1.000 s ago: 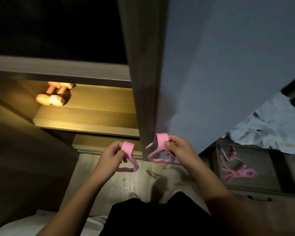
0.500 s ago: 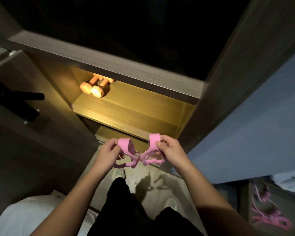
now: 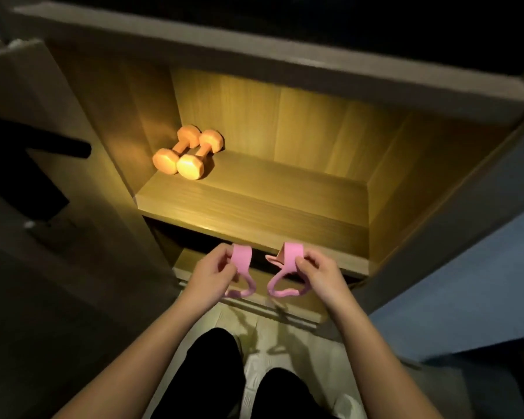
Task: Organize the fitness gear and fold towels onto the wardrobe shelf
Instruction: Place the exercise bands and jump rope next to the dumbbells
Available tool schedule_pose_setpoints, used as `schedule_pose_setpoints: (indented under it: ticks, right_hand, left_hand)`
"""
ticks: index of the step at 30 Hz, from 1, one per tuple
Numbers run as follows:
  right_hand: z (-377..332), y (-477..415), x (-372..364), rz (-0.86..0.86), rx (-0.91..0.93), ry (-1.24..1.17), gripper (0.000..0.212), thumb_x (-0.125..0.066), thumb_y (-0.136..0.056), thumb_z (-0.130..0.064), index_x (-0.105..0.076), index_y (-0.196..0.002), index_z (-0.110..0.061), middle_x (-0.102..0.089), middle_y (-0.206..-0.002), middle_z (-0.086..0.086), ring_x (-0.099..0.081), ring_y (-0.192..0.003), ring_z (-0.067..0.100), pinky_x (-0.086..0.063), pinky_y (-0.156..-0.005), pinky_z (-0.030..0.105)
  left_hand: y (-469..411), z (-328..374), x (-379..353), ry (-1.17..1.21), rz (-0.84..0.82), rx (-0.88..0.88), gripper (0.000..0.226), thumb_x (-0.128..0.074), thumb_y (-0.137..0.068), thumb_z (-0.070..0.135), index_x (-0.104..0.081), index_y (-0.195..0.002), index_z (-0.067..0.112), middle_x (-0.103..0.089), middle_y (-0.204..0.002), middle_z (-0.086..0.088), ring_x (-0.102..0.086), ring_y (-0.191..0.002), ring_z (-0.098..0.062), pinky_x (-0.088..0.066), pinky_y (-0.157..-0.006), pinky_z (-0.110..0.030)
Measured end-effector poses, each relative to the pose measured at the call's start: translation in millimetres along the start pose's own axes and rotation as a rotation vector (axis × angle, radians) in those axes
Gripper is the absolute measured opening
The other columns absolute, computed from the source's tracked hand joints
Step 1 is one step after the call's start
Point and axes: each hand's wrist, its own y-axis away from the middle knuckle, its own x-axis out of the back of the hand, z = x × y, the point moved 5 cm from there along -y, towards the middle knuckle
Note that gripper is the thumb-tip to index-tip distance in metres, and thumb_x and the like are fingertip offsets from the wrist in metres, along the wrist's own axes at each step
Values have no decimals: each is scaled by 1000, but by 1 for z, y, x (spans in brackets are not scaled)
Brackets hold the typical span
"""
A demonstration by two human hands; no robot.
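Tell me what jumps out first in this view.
Two orange dumbbells lie side by side at the left back of the lit wooden shelf. In front of it, the left hand and right hand each pinch one of two pink loops.

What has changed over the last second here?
The view swung left to face the lit shelf. The left hand and right hand closed together, then parted again, both grips kept on the pink straps. Dumbbells unmoved on the shelf; nothing let go.
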Motion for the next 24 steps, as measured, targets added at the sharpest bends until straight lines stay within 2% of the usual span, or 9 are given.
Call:
schedule_pose_setpoints:
  ticks: [2, 4, 7, 11, 13, 16, 18, 21, 24]
  right_hand:
    - [10, 9, -19, 21, 14, -60, 18, -42, -100, -1, -59, -104, -6, -63, -78, -4, -63, -63, -3, -46, -48, 11]
    - [20, 23, -35, 61, 66, -76, 18, -40, -101, -2, -57, -109, -4, -62, -81, 2, -62, -59, -5, -44, -46, 8]
    - [33, 40, -55, 130, 113, -92, 21, -42, -102, -9, -56, -118, -14, -64, -97, 1, -62, -75, 4, -46, -52, 8]
    - [34, 64, -67, 92, 97, -120, 23, -45, -101, -6, -55, -119, -16, -69, -92, 3, -67, -82, 13, -55, -75, 24]
    - [30, 76, -70, 93, 113, -82, 16, -49, -99, -5, -58, -110, -13, -72, -88, 4, -69, -80, 14, -56, -76, 26]
    - [27, 85, -72, 159, 167, -87, 6, -56, -96, -7, -53, -102, -5, -75, -85, 6, -72, -78, 17, -59, -74, 32]
    - [28, 87, -73, 201, 181, -130, 12, -58, -95, -8, -46, -98, -8, -76, -85, 7, -73, -77, 20, -59, -75, 39]
    - [27, 89, -77, 194, 186, -167, 24, -60, -94, -8, -39, -99, -18, -75, -89, 10, -74, -77, 21, -59, -75, 39]
    - [26, 88, -80, 128, 212, -159, 34, -60, -94, -7, -46, -119, -24, -76, -88, 6, -74, -83, 17, -57, -73, 33]
  left_hand:
    - [2, -26, 3, -16, 23, -82, 14, -54, -88, 1, -62, -92, 11, -66, -88, -9, -64, -83, -26, -53, -74, -43]
    - [10, -49, 5, -11, 22, -122, 13, -56, -91, 7, -63, -99, 15, -68, -97, -7, -66, -92, -25, -56, -80, -45]
    - [26, -72, 15, 0, 37, -148, 19, -56, -94, 9, -60, -112, 13, -67, -104, -6, -66, -95, -20, -57, -80, -36]
    - [51, -80, 30, -54, 8, -150, 26, -59, -93, 8, -58, -118, 11, -65, -107, -6, -66, -96, -18, -55, -78, -27]
    - [61, -79, 38, -102, 27, -188, 22, -62, -91, 7, -61, -113, 10, -67, -102, -5, -67, -93, -16, -56, -81, -29]
    - [69, -76, 47, -75, 116, -239, 14, -68, -87, 6, -61, -99, 8, -66, -89, -3, -65, -75, -2, -51, -64, -13]
    - [72, -79, 49, 4, 128, -225, 15, -68, -87, 5, -57, -97, 8, -66, -89, -3, -68, -69, 0, -51, -60, -11]
    - [75, -84, 51, 84, 118, -207, 18, -68, -86, 4, -52, -92, 11, -70, -92, -8, -73, -74, -8, -56, -64, -19]
    - [77, -85, 55, 163, 115, -170, 22, -69, -85, 3, -50, -90, 11, -71, -91, -12, -74, -75, -14, -61, -70, -37]
